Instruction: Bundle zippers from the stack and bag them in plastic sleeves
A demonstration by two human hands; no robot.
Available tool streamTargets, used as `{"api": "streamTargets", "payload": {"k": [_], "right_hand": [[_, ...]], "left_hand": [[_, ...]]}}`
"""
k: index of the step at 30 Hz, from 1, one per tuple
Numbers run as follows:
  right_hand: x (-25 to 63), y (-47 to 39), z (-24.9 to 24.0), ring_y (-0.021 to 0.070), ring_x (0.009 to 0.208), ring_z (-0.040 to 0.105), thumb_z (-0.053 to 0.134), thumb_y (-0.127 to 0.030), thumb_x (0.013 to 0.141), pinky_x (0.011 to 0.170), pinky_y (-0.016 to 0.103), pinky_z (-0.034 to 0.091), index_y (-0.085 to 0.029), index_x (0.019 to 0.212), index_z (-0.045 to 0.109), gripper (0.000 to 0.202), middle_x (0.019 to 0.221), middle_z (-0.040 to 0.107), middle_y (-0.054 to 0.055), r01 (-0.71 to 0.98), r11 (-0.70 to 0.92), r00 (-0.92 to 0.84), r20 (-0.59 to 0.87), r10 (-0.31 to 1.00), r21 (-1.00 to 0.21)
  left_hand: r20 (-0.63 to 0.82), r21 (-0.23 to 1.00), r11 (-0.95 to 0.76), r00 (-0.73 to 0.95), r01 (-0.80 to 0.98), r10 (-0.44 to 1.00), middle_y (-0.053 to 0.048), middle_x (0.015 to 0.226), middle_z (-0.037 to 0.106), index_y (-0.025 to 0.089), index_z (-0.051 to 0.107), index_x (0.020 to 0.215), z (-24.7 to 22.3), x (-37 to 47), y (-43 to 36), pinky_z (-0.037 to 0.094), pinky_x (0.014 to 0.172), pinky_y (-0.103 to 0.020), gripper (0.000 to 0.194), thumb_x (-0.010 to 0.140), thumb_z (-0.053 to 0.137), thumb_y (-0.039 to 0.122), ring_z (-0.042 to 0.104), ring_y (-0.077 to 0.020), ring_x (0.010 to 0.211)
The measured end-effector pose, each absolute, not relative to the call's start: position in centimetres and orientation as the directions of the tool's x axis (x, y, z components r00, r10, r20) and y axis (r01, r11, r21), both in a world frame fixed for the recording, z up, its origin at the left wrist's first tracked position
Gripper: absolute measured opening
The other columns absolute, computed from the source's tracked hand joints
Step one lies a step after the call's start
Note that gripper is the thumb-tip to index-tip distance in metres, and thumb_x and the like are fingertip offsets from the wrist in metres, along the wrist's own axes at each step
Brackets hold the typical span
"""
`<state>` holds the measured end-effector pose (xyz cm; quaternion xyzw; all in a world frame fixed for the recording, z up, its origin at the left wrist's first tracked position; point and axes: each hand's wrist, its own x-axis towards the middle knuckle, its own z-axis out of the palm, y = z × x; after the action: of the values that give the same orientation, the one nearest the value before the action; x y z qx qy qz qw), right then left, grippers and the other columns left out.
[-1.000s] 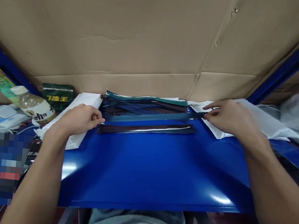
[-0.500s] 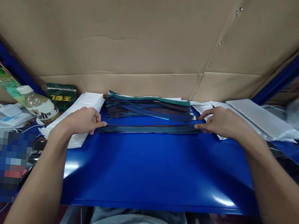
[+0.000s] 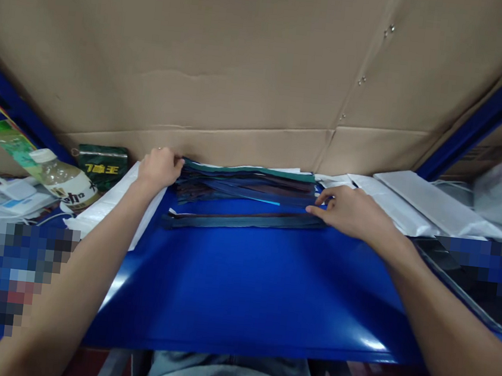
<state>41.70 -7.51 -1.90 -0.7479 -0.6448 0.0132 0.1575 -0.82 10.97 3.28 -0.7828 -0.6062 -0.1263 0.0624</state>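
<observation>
My left hand (image 3: pixel 160 166) is at the left end of a pile of long, dark fabric strips (image 3: pixel 246 184), its fingers closed on the end of a dark green strip (image 3: pixel 244 170) at the back. In front of the pile, a separate bundle of dark grey-blue and brown strips (image 3: pixel 247 220) lies flat on the blue table (image 3: pixel 240 288). Over the right end of this bundle is my right hand (image 3: pixel 349 210), thumb and forefinger apart, with nothing visible held between them.
White paper-like packets (image 3: pixel 109 209) lie at the left, near a drink bottle (image 3: pixel 66 180) and a dark green pouch (image 3: pixel 102 166). More white packets (image 3: pixel 433 201) rest at the right. A cardboard panel (image 3: pixel 246 62) stands behind the table, between blue frame posts (image 3: pixel 477 128).
My left hand has let go of the front bundle's left end and moved back to the pile. My right hand has opened and shifted slightly left; the front bundle lies on the table.
</observation>
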Motion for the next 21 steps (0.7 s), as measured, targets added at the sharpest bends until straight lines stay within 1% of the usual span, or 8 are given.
{"api": "streamTargets", "payload": {"k": [3, 5, 9, 13, 15, 17, 19, 21], "right_hand": [[41.4, -7.5, -1.9, 0.0249, 0.061, 0.067, 0.071, -0.064, 0.085, 0.060, 0.035, 0.044, -0.024, 0.095, 0.079, 0.041, 0.069, 0.073, 0.006, 0.964, -0.135, 0.178, 0.180, 0.967, -0.228], [41.1, -7.5, -1.8, 0.0251, 0.065, 0.069, 0.071, -0.062, 0.086, 0.062, 0.036, 0.045, -0.024, 0.097, 0.079, 0.040, 0.079, 0.076, 0.008, 0.967, -0.137, 0.176, 0.178, 0.968, -0.213], [40.4, -7.8, -1.8, 0.0267, 0.073, 0.071, 0.070, -0.061, 0.089, 0.065, 0.037, 0.047, -0.023, 0.100, 0.078, 0.041, 0.089, 0.079, 0.010, 0.971, -0.114, 0.148, 0.159, 0.976, -0.209], [39.8, -7.9, -1.8, 0.0286, 0.078, 0.073, 0.070, -0.057, 0.090, 0.065, 0.037, 0.047, -0.024, 0.099, 0.078, 0.035, 0.091, 0.079, 0.010, 0.972, -0.085, 0.120, 0.152, 0.981, -0.220], [39.4, -8.0, -1.7, 0.0286, 0.078, 0.073, 0.070, -0.054, 0.091, 0.064, 0.037, 0.048, -0.024, 0.100, 0.078, 0.032, 0.090, 0.079, 0.009, 0.969, -0.068, 0.108, 0.161, 0.981, -0.239], [38.9, -8.0, -1.7, 0.0274, 0.077, 0.073, 0.070, -0.051, 0.093, 0.065, 0.037, 0.050, -0.024, 0.102, 0.078, 0.030, 0.090, 0.079, 0.008, 0.952, -0.009, 0.070, 0.186, 0.980, -0.306], [37.8, -8.2, -1.7, 0.0253, 0.081, 0.073, 0.069, -0.048, 0.095, 0.069, 0.036, 0.053, -0.024, 0.106, 0.078, 0.028, 0.095, 0.080, 0.007, 0.897, 0.102, 0.000, 0.231, 0.973, -0.430], [36.4, -8.6, -1.6, 0.0235, 0.090, 0.075, 0.067, -0.046, 0.098, 0.079, 0.035, 0.056, -0.024, 0.110, 0.078, 0.027, 0.104, 0.081, 0.006, 0.780, 0.242, -0.084, 0.287, 0.954, -0.577]], "left_hand": [[0.233, -0.028, -0.165, 0.167, 0.986, 0.958, -0.020, 0.116, 0.075, 0.015, 0.076, 0.120, 2.9, -0.2, 13.4, 0.049, 0.098, -0.048, 0.046, 0.096, 0.059, 0.050, 0.067, -0.0362, 0.107], [0.225, -0.042, -0.159, 0.165, 0.986, 0.960, -0.018, 0.111, 0.076, 0.018, 0.078, 0.115, 2.5, -0.1, 14.3, 0.051, 0.095, -0.045, 0.041, 0.096, 0.059, 0.050, 0.068, -0.0349, 0.104], [0.285, -0.022, -0.133, 0.134, 0.991, 0.949, -0.018, 0.108, 0.076, 0.022, 0.079, 0.112, 2.1, -0.1, 14.3, 0.051, 0.089, -0.048, 0.040, 0.095, 0.060, 0.052, 0.069, -0.0357, 0.097], [0.365, 0.031, -0.106, 0.087, 0.994, 0.927, -0.019, 0.108, 0.077, 0.021, 0.078, 0.110, 2.8, 0.3, 13.1, 0.052, 0.090, -0.050, 0.036, 0.095, 0.061, 0.048, 0.069, -0.0379, 0.100], [0.412, 0.105, -0.197, 0.137, 0.975, 0.901, -0.016, 0.109, 0.078, 0.020, 0.077, 0.111, 3.2, 0.8, 11.8, 0.053, 0.093, -0.048, 0.033, 0.096, 0.062, 0.045, 0.070, -0.0351, 0.101], [0.472, 0.218, -0.372, 0.236, 0.902, 0.850, -0.011, 0.108, 0.080, 0.020, 0.077, 0.110, 3.4, 1.8, 9.7, 0.054, 0.095, -0.042, 0.029, 0.097, 0.062, 0.041, 0.072, -0.0291, 0.100], [0.523, 0.331, -0.544, 0.330, 0.771, 0.786, -0.007, 0.105, 0.081, 0.021, 0.077, 0.106, 3.2, 3.3, 6.8, 0.056, 0.093, -0.035, 0.024, 0.097, 0.064, 0.038, 0.074, -0.0235, 0.095], [0.526, 0.415, -0.637, 0.400, 0.650, 0.751, -0.005, 0.101, 0.081, 0.020, 0.078, 0.105, 2.7, 5.1, 3.2, 0.059, 0.086, -0.032, 0.023, 0.097, 0.067, 0.039, 0.075, -0.0210, 0.090]]}}
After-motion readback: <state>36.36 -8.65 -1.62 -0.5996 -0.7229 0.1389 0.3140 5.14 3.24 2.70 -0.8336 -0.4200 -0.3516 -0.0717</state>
